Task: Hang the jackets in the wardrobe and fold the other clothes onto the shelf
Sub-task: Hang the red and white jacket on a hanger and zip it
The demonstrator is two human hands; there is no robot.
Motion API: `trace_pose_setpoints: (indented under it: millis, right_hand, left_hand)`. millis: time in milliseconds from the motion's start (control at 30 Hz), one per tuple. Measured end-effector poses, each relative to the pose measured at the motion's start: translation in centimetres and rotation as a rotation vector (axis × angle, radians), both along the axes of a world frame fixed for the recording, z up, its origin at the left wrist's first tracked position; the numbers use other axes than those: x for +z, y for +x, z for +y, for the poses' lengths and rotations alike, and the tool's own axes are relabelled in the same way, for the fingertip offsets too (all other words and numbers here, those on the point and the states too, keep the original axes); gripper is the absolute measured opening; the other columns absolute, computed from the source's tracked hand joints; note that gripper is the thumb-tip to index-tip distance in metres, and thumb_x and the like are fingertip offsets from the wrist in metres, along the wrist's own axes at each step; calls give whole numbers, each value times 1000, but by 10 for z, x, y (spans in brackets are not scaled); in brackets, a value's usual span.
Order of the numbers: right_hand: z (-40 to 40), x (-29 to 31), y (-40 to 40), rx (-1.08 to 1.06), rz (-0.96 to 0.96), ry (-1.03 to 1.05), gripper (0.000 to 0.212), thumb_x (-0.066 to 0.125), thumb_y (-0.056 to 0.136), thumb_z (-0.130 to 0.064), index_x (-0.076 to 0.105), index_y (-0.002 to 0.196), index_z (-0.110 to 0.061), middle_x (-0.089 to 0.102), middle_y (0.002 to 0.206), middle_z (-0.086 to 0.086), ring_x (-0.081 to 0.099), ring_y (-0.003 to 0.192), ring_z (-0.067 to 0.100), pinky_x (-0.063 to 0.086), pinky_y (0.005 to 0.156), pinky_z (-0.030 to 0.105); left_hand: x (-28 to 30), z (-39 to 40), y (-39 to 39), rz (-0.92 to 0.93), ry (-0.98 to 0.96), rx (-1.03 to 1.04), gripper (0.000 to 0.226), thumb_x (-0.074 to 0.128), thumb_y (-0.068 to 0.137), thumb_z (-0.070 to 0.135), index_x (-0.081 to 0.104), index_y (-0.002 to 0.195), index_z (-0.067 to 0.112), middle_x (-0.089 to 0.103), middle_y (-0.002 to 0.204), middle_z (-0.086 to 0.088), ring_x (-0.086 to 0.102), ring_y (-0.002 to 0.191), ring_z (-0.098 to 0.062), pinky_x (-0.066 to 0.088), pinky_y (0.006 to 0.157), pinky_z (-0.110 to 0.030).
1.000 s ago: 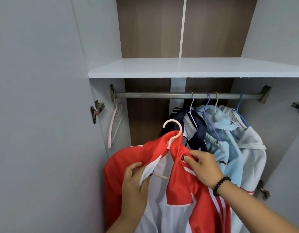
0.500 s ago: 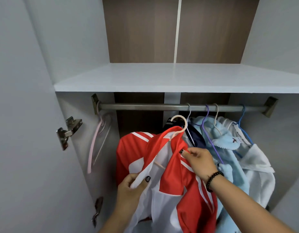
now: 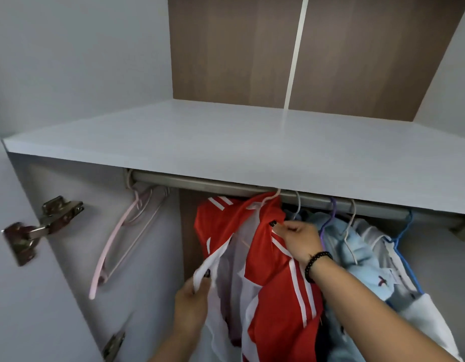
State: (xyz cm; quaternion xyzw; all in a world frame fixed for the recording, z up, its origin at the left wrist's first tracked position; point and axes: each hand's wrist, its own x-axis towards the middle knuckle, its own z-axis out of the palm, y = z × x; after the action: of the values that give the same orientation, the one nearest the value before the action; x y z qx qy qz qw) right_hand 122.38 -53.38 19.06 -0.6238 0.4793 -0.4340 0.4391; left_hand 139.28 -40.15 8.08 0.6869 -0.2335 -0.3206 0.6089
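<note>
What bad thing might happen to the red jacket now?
The red jacket hangs open and lopsided, so it might slide off its hanger once the right hand and left hand loosen their grip. The hook sits partly hidden at the rail; if not properly over, everything could drop.

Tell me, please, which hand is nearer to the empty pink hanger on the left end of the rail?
The left hand, gripping the red jacket's white front edge, just right of the pink hanger. The right hand pinches the collar farther right.
</note>
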Motion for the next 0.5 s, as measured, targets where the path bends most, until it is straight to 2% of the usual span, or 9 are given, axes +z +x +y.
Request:
trace_pose_setpoints:
  millis: [67,133,167,233,300,333,400,467,500]
  right_hand:
    - [-8,-3,1,26,37,-19,29,69,85,-18,67,58,-11,54,62,7,49,62,20,43,61,34]
    - [-12,-4,3,55,71,-37,26,68,86,-19,70,62,-9,57,62,10,51,61,20,44,62,34]
    - [-13,-5,4,65,74,-33,26,67,86,-20,70,64,-7,58,63,11,51,61,20,45,62,33]
    - [-14,-10,5,74,74,-8,30,66,87,-20,69,61,-6,56,60,10,50,59,19,43,60,31]
    - [-12,-17,3,74,57,34,35,65,87,-19,64,55,-7,52,57,9,47,56,19,40,58,29]
    - [-12,-22,1,78,51,44,35,65,88,-19,63,57,-2,51,58,9,47,56,19,39,58,29]
    - [-10,-28,-1,82,84,29,37,62,89,-20,60,64,7,50,57,9,46,54,17,38,56,26]
    - [-9,-28,0,60,149,-28,40,61,89,-21,54,55,-3,45,48,0,40,46,9,34,50,22]
    - [-8,-27,0,42,187,-60,42,61,89,-21,49,51,-9,42,45,-4,38,43,7,33,48,22]
  left_hand:
    - [3,-6,-2,-11,-53,84,22,51,98,29,69,99,18,70,82,8,65,79,-7,51,74,-27]
    - [6,-9,-4,-30,-83,139,21,47,99,39,66,93,30,66,75,20,61,73,7,47,66,-15]
    - [6,-10,-5,-18,-83,142,22,46,98,42,64,92,32,64,76,22,59,74,9,47,67,-15]
    - [2,-11,-6,10,-50,125,24,45,97,47,64,92,33,64,81,20,58,81,6,47,75,-25]
    - [-4,-9,-5,-12,-22,115,22,48,96,47,64,91,33,63,80,21,57,80,6,44,77,-27]
    - [-6,-7,-6,-32,-16,115,20,51,95,45,65,92,31,63,77,22,56,79,8,44,76,-26]
    - [-9,-2,-6,-71,-4,106,15,61,91,40,68,90,26,68,78,18,60,73,8,46,71,-20]
    - [-9,4,-7,-83,2,92,16,77,79,32,70,89,22,73,81,6,64,66,4,45,59,-10]
    - [-9,8,-7,-83,17,81,26,85,71,28,68,89,22,72,81,3,65,65,-1,45,54,-11]
